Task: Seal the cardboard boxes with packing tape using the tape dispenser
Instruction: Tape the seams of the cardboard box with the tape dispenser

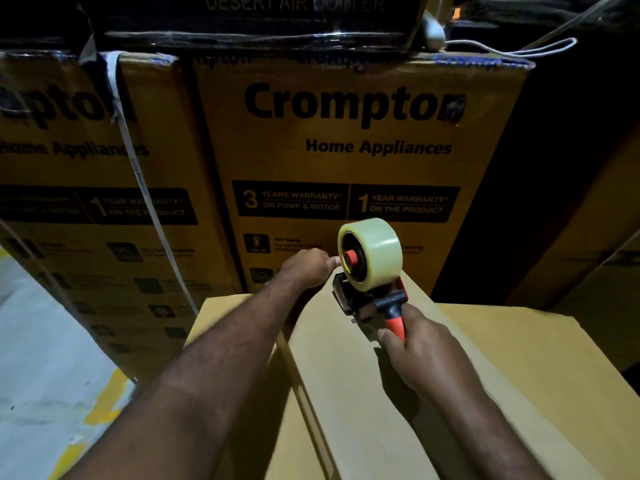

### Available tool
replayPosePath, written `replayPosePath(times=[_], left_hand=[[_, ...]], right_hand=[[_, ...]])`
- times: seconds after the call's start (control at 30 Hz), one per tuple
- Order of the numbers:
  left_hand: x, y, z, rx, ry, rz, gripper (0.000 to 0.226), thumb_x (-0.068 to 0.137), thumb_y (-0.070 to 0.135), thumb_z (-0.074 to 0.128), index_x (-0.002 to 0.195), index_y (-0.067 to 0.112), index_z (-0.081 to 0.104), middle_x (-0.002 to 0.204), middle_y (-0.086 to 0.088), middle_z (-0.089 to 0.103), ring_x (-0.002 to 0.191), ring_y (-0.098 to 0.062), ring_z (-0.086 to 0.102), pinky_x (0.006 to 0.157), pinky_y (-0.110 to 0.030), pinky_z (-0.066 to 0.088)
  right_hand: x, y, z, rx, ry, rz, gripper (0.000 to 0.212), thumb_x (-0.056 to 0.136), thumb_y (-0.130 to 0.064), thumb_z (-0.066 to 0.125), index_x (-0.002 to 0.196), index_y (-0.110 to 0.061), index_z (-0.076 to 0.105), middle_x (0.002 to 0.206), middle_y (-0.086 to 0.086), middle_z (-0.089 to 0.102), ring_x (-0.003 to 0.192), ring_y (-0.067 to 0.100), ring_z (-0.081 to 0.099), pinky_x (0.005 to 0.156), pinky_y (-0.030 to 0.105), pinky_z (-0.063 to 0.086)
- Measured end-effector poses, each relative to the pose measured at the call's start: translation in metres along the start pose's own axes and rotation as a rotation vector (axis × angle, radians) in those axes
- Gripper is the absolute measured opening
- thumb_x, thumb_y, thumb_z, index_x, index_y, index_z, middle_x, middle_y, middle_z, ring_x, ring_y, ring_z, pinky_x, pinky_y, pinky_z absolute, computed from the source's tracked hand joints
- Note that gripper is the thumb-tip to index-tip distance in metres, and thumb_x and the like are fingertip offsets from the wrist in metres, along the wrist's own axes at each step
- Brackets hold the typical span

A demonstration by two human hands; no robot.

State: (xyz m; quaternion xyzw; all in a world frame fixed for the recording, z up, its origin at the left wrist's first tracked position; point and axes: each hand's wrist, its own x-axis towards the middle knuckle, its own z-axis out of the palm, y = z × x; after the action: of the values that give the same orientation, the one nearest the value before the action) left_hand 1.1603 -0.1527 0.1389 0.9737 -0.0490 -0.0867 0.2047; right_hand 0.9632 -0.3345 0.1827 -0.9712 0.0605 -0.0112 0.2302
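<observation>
- Gripping the red handle of the tape dispenser [362,303], the right hand [424,344] has its fingers wrapped round the grip. It holds the tool just over the far part of the plain cardboard box [346,393].
- A pale, yellowish tape roll [375,252] stands upright on the dispenser's red hub, its open side facing left.
- The left hand [306,268] reaches in from the left with its fingers curled and its fingertips at the roll's left rim, beside the hub. Whether it pinches a tape end or only touches the roll cannot be told.
- The plain box fills the near centre. Its top flaps meet along a seam that runs from near to far under the left forearm, with a dark gap at the far end.
- Behind it stands a tall printed carton [346,150] marked "Crompton Home Appliances".
- A second printed carton [69,174] stands to its left, with a white strap [136,168] slanting down its face.
- A black carton [259,19] on top reads "DESERT AIR COOLER", and a white cable [512,51] loops at the far right.
- Grey floor [45,341] with yellow paint marks shows at the near left.
</observation>
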Motion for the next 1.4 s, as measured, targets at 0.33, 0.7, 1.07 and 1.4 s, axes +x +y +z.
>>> replayPosePath(times=[0.33, 0.7, 1.07, 1.4], left_hand=[[-0.003, -0.002, 0.011, 0.08, 0.077, -0.028, 0.05, 0.103, 0.063, 0.03, 0.088, 0.024, 0.057, 0.095, -0.002, 0.065, 0.09, -0.025, 0.061, 0.086, -0.045, 0.053], [-0.056, 0.004, 0.03, 0.22, 0.062, 0.164, 0.068, 0.103, 0.06, 0.022, 0.163, 0.028, 0.013, 0.171, 0.001, 0.004, 0.157, -0.029, -0.007, 0.116, -0.068, -0.012], [-0.067, 0.004, 0.034, 0.265, 0.075, 0.056, 0.089, 0.093, 0.08, 0.018, 0.164, 0.026, 0.007, 0.172, 0.004, 0.0, 0.158, -0.026, 0.001, 0.117, -0.071, -0.008], [-0.063, 0.003, 0.03, 0.274, 0.057, 0.038, 0.092, 0.091, 0.082, 0.013, 0.164, 0.026, 0.01, 0.172, 0.004, 0.002, 0.157, -0.027, 0.001, 0.116, -0.073, -0.006]], right_hand=[[-0.048, 0.021, -0.014, -0.093, -0.038, -0.028, 0.036, 0.097, -0.053, 0.049, 0.124, -0.03, 0.043, 0.086, -0.008, 0.055, 0.078, 0.017, 0.057, 0.058, 0.03, 0.042], [-0.072, 0.016, -0.028, -0.209, 0.089, -0.208, 0.059, 0.102, -0.054, 0.036, 0.155, -0.047, 0.01, 0.131, -0.009, 0.056, 0.105, 0.014, 0.06, 0.075, 0.026, 0.049], [-0.07, 0.022, -0.018, -0.134, 0.044, -0.125, 0.068, 0.099, -0.047, 0.053, 0.154, -0.049, 0.013, 0.115, -0.001, 0.069, 0.095, 0.017, 0.062, 0.074, 0.031, 0.052], [-0.131, 0.052, -0.046, -0.148, -0.009, -0.05, 0.068, 0.098, -0.047, 0.056, 0.152, -0.055, 0.015, 0.11, -0.004, 0.071, 0.085, 0.01, 0.062, 0.073, 0.026, 0.049]])
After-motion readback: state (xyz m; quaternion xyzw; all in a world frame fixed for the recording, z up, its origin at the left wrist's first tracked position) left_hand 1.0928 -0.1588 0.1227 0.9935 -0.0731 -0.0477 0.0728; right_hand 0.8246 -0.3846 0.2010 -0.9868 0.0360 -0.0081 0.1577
